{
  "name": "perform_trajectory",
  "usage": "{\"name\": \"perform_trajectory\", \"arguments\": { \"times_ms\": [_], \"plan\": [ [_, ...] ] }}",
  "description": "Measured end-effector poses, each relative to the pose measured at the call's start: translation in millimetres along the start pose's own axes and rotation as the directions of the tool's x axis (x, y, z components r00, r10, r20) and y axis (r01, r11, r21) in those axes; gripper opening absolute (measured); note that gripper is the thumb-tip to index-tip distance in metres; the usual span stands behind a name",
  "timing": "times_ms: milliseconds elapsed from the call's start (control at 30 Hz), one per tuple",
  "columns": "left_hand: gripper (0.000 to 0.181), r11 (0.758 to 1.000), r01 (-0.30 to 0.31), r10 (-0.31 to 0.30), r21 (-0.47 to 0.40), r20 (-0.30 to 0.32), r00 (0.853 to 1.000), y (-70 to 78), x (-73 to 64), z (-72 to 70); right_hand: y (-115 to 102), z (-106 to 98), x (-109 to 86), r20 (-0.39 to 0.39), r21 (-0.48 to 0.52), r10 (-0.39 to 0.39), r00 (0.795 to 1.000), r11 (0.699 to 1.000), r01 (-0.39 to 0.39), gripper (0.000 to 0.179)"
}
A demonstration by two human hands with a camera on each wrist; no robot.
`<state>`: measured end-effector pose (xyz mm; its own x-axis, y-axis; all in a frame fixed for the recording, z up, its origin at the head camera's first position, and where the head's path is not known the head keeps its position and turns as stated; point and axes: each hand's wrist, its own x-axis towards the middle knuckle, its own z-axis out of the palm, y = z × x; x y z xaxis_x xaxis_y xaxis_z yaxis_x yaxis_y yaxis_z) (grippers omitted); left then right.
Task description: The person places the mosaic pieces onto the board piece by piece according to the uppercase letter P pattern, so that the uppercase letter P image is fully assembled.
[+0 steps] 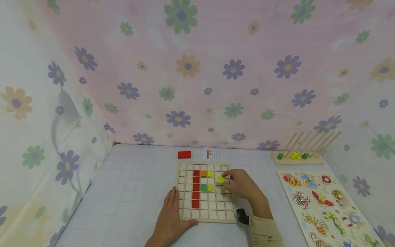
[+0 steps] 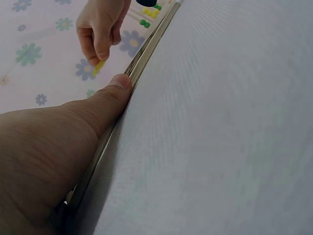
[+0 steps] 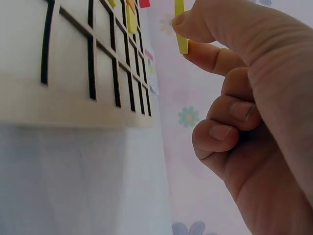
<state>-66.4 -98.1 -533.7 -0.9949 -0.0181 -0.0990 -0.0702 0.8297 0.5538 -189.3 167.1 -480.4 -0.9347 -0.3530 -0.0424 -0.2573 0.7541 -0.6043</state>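
A wooden grid board lies on the table. My left hand rests at its lower left corner, fingers straight along the left side, thumb against the front edge. Over the board's right part, my right hand pinches a small yellow tile between thumb and forefinger. That tile appears edge-on and raised off the board in the right wrist view. In the grid stand a column of red tiles, an orange tile, a green tile and two yellow rounded tiles.
Behind the board are a red block and a pattern card. To the right stand a peg rack with green and yellow pieces and an insect puzzle board. A dark object lies by the right sleeve. Flowered cloth walls the table.
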Motion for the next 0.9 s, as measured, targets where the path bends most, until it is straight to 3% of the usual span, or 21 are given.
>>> {"name": "perform_trajectory", "arguments": {
  "times_ms": [500,900],
  "plan": [
    [0.135,1.000,0.012,-0.012,0.002,0.003,1.000,-0.7,1.3,0.5,-14.3,20.1,18.3,0.049,-0.064,-0.032,0.998,0.997,0.035,0.024],
    [0.134,1.000,0.014,-0.013,-0.014,0.006,1.000,1.3,-0.1,-2.6,-19.4,27.4,26.5,0.062,-0.073,0.024,0.998,0.997,-0.020,0.026]
  ]
}}
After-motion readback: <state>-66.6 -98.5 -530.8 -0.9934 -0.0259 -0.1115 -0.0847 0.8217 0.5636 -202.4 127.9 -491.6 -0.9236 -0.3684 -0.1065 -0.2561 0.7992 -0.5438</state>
